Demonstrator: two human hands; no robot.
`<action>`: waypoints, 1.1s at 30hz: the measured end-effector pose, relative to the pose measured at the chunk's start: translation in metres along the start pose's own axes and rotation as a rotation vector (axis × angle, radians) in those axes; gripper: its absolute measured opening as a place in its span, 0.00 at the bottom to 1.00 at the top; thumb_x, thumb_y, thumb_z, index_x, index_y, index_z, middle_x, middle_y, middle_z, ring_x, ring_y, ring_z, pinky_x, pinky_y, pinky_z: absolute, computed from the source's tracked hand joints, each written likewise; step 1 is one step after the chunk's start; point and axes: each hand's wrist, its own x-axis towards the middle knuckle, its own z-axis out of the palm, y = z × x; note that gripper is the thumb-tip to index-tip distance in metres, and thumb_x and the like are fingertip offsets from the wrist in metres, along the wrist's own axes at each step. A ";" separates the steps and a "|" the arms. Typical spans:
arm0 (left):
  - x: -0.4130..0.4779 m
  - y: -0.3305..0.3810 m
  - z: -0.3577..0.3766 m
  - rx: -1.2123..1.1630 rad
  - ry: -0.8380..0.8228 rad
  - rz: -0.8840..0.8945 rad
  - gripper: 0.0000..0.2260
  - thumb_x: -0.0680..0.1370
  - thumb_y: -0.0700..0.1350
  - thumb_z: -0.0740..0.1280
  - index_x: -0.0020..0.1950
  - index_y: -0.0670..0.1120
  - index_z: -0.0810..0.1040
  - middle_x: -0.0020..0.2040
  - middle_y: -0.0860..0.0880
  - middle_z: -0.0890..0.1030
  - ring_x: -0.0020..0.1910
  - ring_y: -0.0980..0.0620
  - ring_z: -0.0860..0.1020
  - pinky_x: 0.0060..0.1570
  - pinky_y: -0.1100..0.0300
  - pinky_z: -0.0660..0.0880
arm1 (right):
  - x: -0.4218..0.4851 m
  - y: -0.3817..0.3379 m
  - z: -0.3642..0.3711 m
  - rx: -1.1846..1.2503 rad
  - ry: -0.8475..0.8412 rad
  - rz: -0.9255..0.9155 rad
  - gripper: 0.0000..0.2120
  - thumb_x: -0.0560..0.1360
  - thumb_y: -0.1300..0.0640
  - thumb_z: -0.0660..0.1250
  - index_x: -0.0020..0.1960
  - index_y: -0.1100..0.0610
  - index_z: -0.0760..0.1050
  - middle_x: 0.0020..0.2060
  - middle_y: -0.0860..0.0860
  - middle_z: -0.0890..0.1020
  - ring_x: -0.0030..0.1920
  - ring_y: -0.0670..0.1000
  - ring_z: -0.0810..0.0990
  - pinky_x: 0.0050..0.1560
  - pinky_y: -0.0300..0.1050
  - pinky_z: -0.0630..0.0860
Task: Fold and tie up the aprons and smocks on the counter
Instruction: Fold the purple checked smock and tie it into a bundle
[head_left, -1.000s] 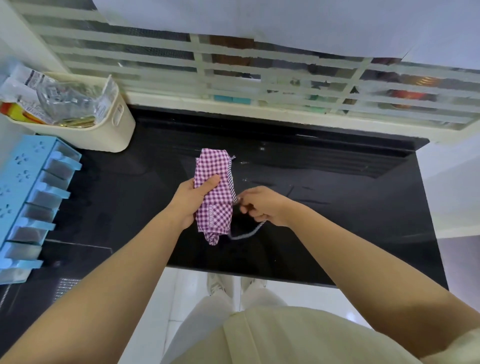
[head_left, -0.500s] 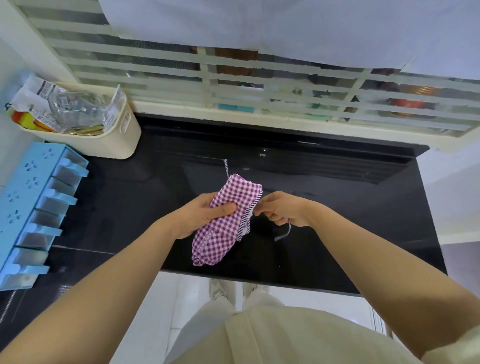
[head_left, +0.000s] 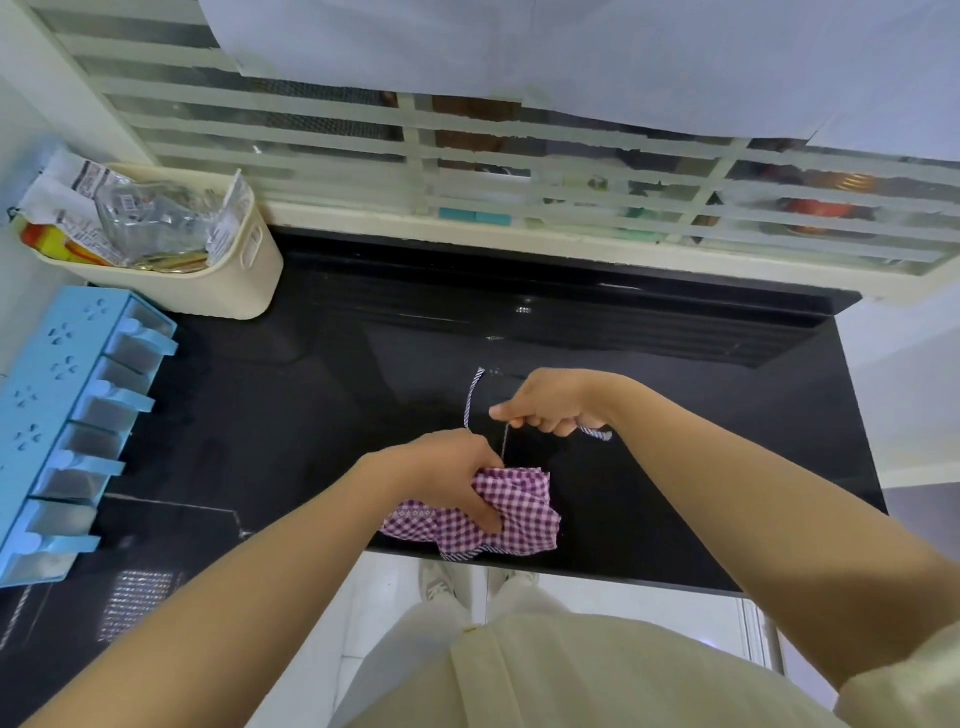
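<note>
The purple gingham apron (head_left: 524, 506) is folded into a small bundle just below the frame's centre, at the near edge of the black worktop (head_left: 311, 415). The left hand (head_left: 441, 475) grips it, fingers curled over the cloth. The right hand (head_left: 553, 402), just above, pinches its striped tie (head_left: 471, 397) taut. Folding looks done; the tying appears under way but unfinished. A cream basket (head_left: 228, 291) and a blue rack (head_left: 62, 395) stand at the left.

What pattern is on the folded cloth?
Purple-and-white checks on the folded apron, clearest in the head view.
</note>
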 end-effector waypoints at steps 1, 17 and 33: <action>0.003 -0.004 0.003 0.008 0.035 -0.036 0.16 0.71 0.58 0.74 0.52 0.49 0.79 0.49 0.53 0.82 0.46 0.55 0.79 0.54 0.52 0.78 | -0.001 -0.004 0.001 0.011 0.022 -0.034 0.15 0.80 0.49 0.65 0.41 0.59 0.77 0.25 0.47 0.64 0.24 0.46 0.58 0.25 0.38 0.56; 0.004 -0.036 -0.013 -0.796 0.880 -0.299 0.29 0.71 0.51 0.75 0.68 0.50 0.67 0.58 0.52 0.75 0.53 0.53 0.76 0.49 0.57 0.74 | 0.007 0.006 0.054 0.601 0.203 -0.197 0.13 0.78 0.49 0.67 0.51 0.60 0.77 0.26 0.47 0.68 0.24 0.44 0.59 0.22 0.36 0.58; -0.013 -0.028 -0.011 -1.312 0.506 -0.027 0.20 0.83 0.50 0.46 0.64 0.49 0.75 0.61 0.48 0.79 0.62 0.48 0.76 0.63 0.49 0.72 | -0.003 0.026 0.037 0.983 -0.002 -0.322 0.11 0.73 0.49 0.69 0.36 0.52 0.72 0.26 0.45 0.66 0.25 0.44 0.57 0.27 0.36 0.54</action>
